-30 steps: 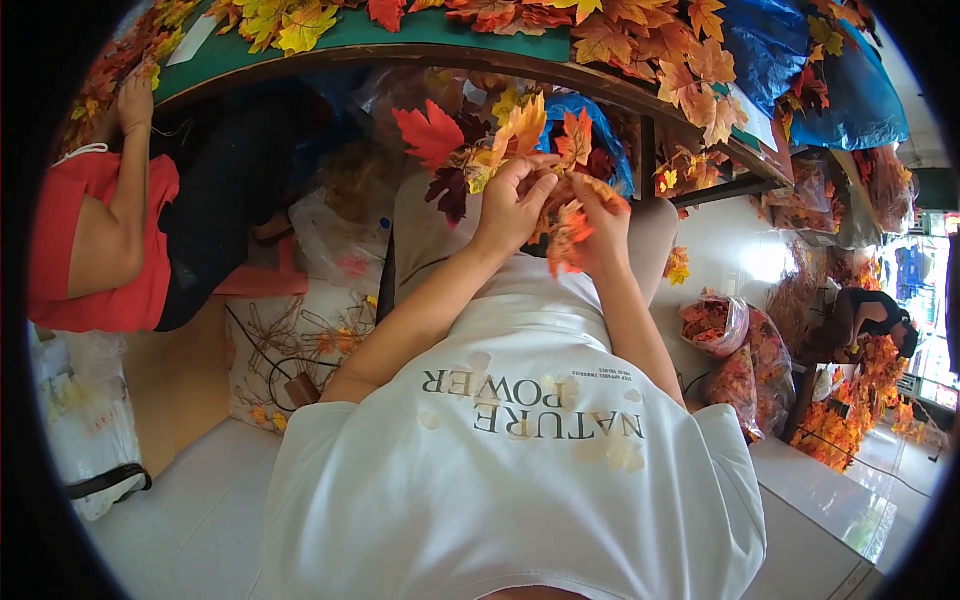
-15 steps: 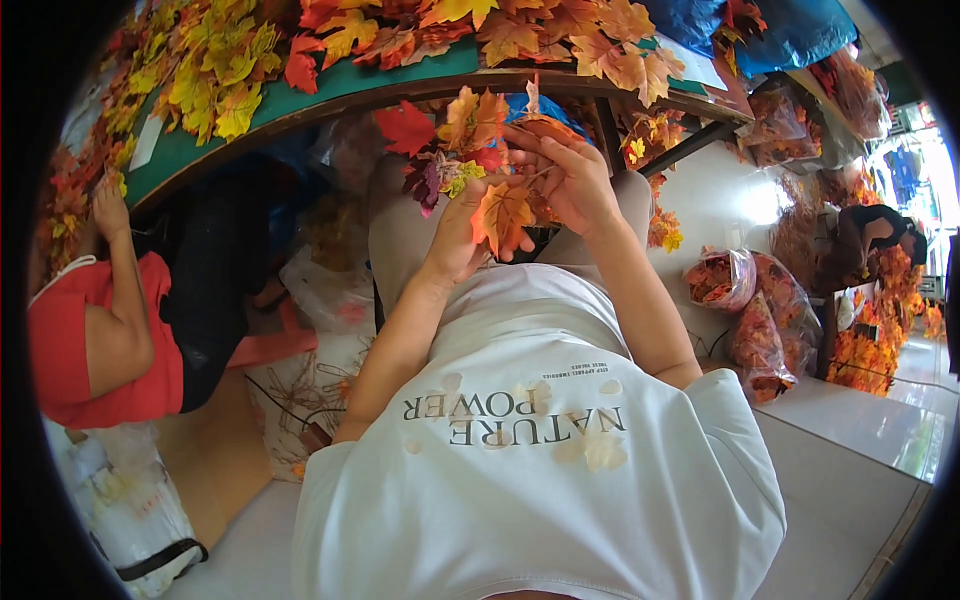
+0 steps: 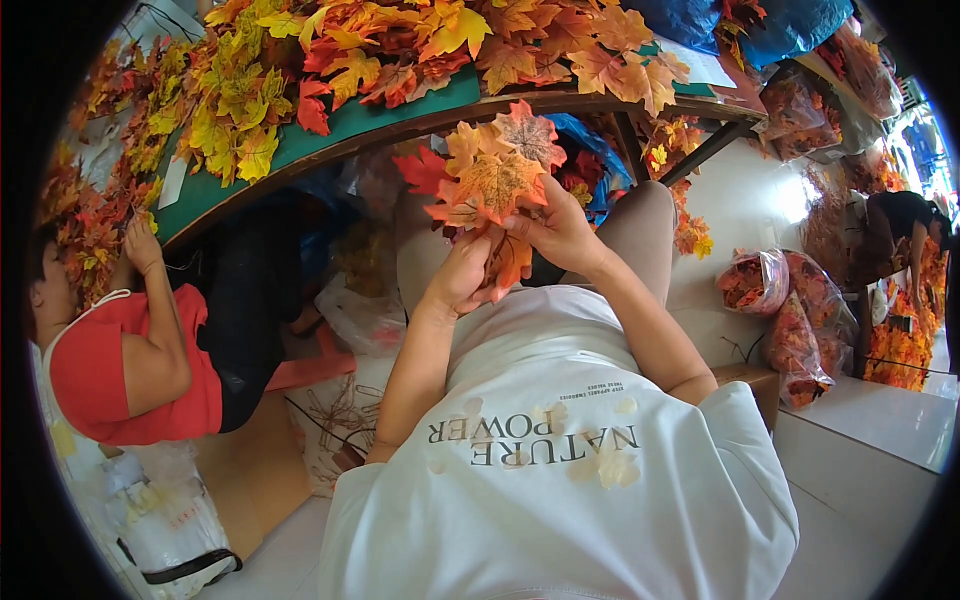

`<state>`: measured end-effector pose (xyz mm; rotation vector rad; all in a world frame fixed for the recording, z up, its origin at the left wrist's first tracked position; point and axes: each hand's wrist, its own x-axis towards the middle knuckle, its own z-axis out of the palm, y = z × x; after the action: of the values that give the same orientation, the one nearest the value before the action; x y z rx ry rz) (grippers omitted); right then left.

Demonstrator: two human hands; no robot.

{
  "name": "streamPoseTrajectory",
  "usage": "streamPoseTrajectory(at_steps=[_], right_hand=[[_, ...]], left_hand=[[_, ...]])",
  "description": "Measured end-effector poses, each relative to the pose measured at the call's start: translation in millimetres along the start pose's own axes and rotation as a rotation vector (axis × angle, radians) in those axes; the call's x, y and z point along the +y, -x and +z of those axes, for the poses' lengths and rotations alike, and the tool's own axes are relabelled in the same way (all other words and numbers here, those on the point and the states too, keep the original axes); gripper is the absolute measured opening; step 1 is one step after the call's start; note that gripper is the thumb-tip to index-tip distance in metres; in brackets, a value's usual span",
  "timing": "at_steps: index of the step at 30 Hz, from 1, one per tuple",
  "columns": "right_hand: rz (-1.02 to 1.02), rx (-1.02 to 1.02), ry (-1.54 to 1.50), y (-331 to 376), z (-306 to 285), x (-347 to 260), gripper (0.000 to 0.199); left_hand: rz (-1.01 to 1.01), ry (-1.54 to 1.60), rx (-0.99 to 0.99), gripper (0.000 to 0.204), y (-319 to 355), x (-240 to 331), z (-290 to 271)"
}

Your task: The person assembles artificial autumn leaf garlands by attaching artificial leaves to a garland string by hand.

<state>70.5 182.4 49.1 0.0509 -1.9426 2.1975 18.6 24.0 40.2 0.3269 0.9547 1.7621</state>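
Artificial maple-leaf sprig [image 3: 495, 185]: orange-red, held just below green table edge [image 3: 330, 140], above lap. Left hand [image 3: 460, 275] pinching lower leaves; right hand [image 3: 560, 230] clamped on stems beside it. Advisable: grip stems, fan leaves evenly, avoid crushing.

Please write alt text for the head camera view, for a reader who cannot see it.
Both hands, left hand and right hand, hold a bunch of orange and red artificial maple leaves in front of a green table piled with similar leaves. A person in a red top sits at the left.
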Motion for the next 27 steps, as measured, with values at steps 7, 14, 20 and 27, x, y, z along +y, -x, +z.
streamPoseTrajectory(at_steps=[7,14,20,27], right_hand=[[-0.226,-0.017,0.709,-1.6,-13.1,11.9,0.048],[-0.196,-0.220,0.658,-6.2,8.7,-13.2,0.042],[0.134,-0.271,0.717,-16.0,-1.5,-30.6,0.032],[0.181,-0.345,0.647,-20.0,-7.2,-36.5,0.056]], left_hand=[[0.314,-1.283,0.629,0.026,27.9,30.3,-2.7],[0.496,-1.204,0.625,0.010,27.4,36.1,24.1],[0.596,-1.060,0.489,0.005,6.5,5.0,-2.2],[0.488,-0.404,0.618,0.006,-11.0,-25.6,-5.8]])
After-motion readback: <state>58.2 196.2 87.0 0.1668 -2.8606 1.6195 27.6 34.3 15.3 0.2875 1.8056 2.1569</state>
